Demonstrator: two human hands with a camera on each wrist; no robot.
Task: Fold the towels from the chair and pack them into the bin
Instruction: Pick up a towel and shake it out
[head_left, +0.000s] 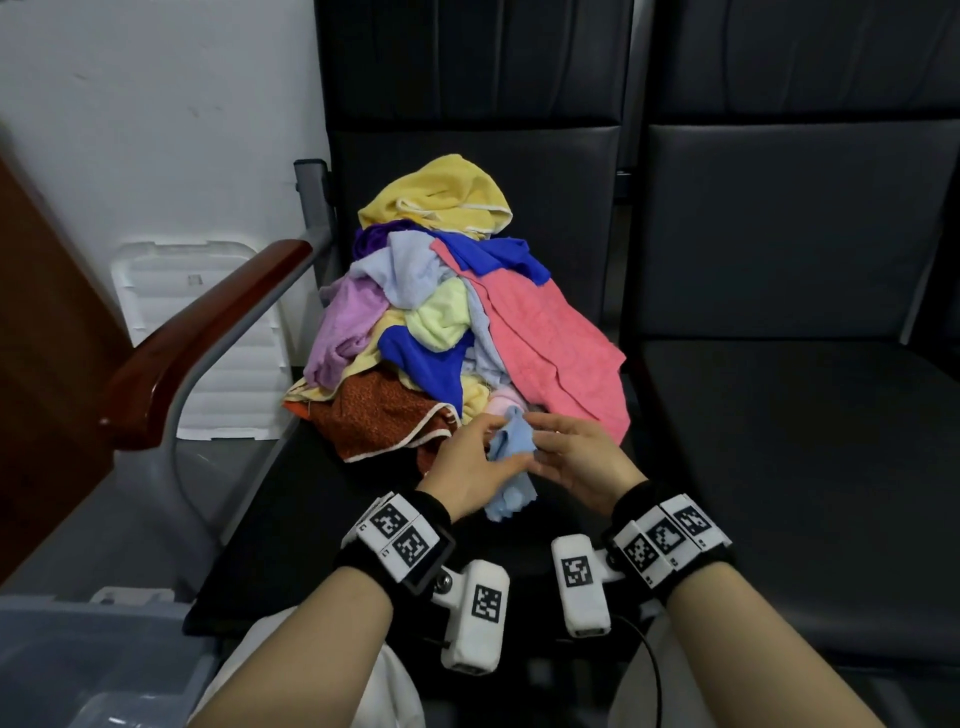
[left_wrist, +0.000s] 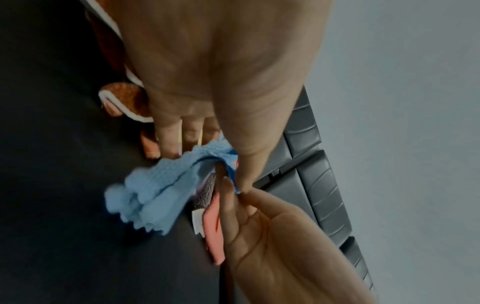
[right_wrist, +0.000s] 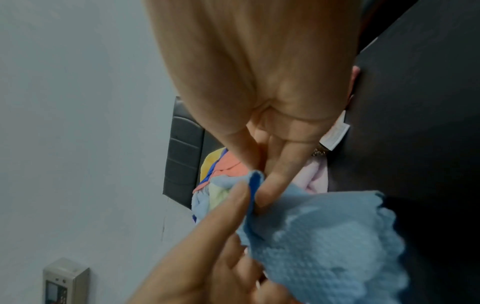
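- Towels lay heaped (head_left: 457, 312) on the seat of a dark chair (head_left: 291, 499), a loose mound of yellow, purple, deep blue, pale green, coral and rust-orange cloth.
- One light blue towel (head_left: 506, 457) was off the front of the heap, bunched between both hands just above the seat, its scalloped edge hanging down toward the person.
- The left hand (head_left: 470, 467) pinched a corner of the light blue towel between thumb and forefinger; the other fingers (left_wrist: 168, 139) lay fairly straight behind the cloth.
- The right hand (head_left: 576, 457) pinched the same corner from the opposite side, thumb against forefinger, touching the left fingertips, as the right wrist view showed it (right_wrist: 259, 82).
- The coral towel (head_left: 550, 338) draped down the right side of the heap, just beyond the hands.
- A clear plastic bin (head_left: 78, 654) stood at the lower left, beside the chair and well apart from the hands.
- A wooden armrest (head_left: 208, 332) ran along the chair's left side, with a white lid (head_left: 208, 332) leaning on the wall behind it.
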